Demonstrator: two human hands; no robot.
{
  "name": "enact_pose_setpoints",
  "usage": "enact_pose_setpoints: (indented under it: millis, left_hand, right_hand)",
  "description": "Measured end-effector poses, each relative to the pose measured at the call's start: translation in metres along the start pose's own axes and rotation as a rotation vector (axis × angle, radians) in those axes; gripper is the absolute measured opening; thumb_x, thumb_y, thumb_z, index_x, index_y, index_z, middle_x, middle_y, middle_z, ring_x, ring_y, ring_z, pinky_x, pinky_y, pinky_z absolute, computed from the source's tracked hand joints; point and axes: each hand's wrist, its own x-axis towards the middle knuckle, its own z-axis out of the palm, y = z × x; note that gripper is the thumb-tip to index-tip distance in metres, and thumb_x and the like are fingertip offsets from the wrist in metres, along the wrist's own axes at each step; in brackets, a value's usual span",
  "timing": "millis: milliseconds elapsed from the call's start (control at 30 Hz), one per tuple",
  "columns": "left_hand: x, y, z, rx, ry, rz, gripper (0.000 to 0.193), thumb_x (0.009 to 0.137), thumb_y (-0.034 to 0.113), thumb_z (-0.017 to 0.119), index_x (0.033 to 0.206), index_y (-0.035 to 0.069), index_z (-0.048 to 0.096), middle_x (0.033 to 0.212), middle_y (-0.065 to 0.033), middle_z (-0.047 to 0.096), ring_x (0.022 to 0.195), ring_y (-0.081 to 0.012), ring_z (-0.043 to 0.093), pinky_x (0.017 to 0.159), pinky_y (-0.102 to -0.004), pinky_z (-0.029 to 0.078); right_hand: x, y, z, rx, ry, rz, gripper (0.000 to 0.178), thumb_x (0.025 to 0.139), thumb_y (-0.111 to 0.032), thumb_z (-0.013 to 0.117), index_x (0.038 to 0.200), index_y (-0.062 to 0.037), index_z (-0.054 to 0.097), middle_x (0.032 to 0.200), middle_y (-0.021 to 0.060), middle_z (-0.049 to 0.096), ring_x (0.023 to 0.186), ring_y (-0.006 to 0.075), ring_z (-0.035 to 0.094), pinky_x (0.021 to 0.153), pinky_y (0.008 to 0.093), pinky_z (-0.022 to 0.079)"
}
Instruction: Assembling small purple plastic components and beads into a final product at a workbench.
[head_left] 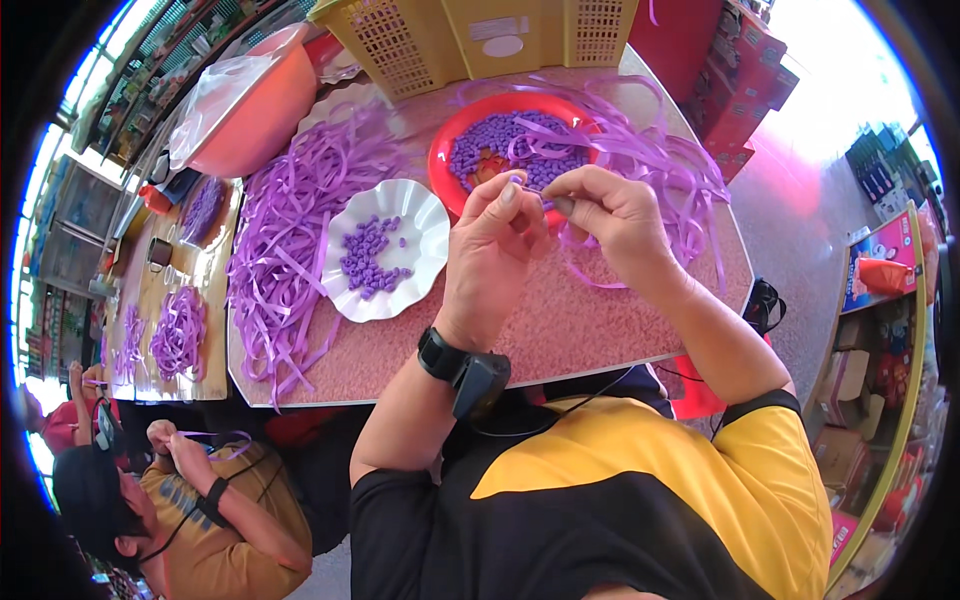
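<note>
My left hand (pixel 492 238) and my right hand (pixel 622 222) meet over the near edge of a red plate (pixel 439 155), fingertips almost touching. Both are closed in a pinch on a purple ribbon (pixel 545 204); whether a bead sits between the fingertips is too small to make out. Purple beads (pixel 490 135) fill much of the red plate, and some ribbon lies across them. To the left of my left hand stands a white wavy-rimmed plate (pixel 425 222) with a smaller heap of purple beads (pixel 368 262). Loose purple ribbons (pixel 690 190) trail past my right hand.
A large ribbon pile (pixel 285 235) covers the table's left side. A yellow basket (pixel 480 45) and an orange basin (pixel 255 105) stand at the back. At lower left, another person (pixel 235 510) handles ribbon beside a wooden table (pixel 215 340). Shelves (pixel 880 400) line the right.
</note>
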Motion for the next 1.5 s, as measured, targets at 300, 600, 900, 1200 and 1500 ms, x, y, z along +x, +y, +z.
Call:
enact_pose_setpoints:
  millis: [300,600,900,1200,1500]
  left_hand:
    - [-0.003,-0.008,-0.003,0.110,0.028,0.076,0.016,0.099,0.018,0.060,0.113,0.010,0.061,0.091,-0.0046,0.065,0.077,-0.0140,0.059,0.064,-0.0281,0.047]
    - [-0.006,-0.012,0.000,0.123,0.069,0.114,0.017,0.098,0.018,0.062,0.114,0.010,0.060,0.091,-0.0040,0.065,0.075,-0.0145,0.060,0.063,-0.0282,0.047]
    - [-0.008,-0.015,0.005,0.106,0.170,0.083,0.019,0.093,0.013,0.068,0.109,0.004,0.063,0.081,-0.0049,0.065,0.063,-0.0130,0.061,0.052,-0.0265,0.046]
    - [-0.017,0.021,0.012,0.352,0.267,-0.100,0.017,0.088,0.007,0.069,0.104,0.002,0.069,0.079,-0.0034,0.066,0.063,-0.0093,0.059,0.053,-0.0231,0.043]
    - [-0.018,0.096,-0.073,1.823,0.386,0.314,0.016,0.072,0.007,0.077,0.084,-0.002,0.072,0.078,-0.0138,0.069,0.071,-0.0234,0.067,0.065,-0.0350,0.051]
  right_hand:
    - [0.000,0.001,0.003,0.059,0.006,0.033,0.014,0.092,0.000,0.062,0.104,-0.0018,0.070,0.080,-0.0013,0.064,0.067,0.0046,0.055,0.062,0.0206,0.044]
    - [-0.002,0.004,0.004,0.203,-0.001,0.129,0.015,0.091,0.003,0.061,0.104,-0.0015,0.069,0.079,-0.0011,0.064,0.066,0.0046,0.054,0.059,0.0196,0.041]
    - [-0.004,0.007,0.009,0.211,-0.008,0.091,0.020,0.092,0.005,0.058,0.109,-0.0026,0.067,0.077,-0.0033,0.058,0.067,0.0038,0.053,0.059,0.0192,0.040]
    - [-0.004,0.005,0.001,-0.042,-0.019,-0.104,0.022,0.096,-0.002,0.059,0.115,-0.0057,0.068,0.081,-0.0033,0.060,0.071,0.0043,0.053,0.066,0.0197,0.044]
    - [-0.009,-0.001,-0.005,-0.170,-0.054,-0.254,0.011,0.092,0.002,0.059,0.100,0.0038,0.066,0.085,0.0073,0.068,0.080,0.0118,0.064,0.074,0.0238,0.050]
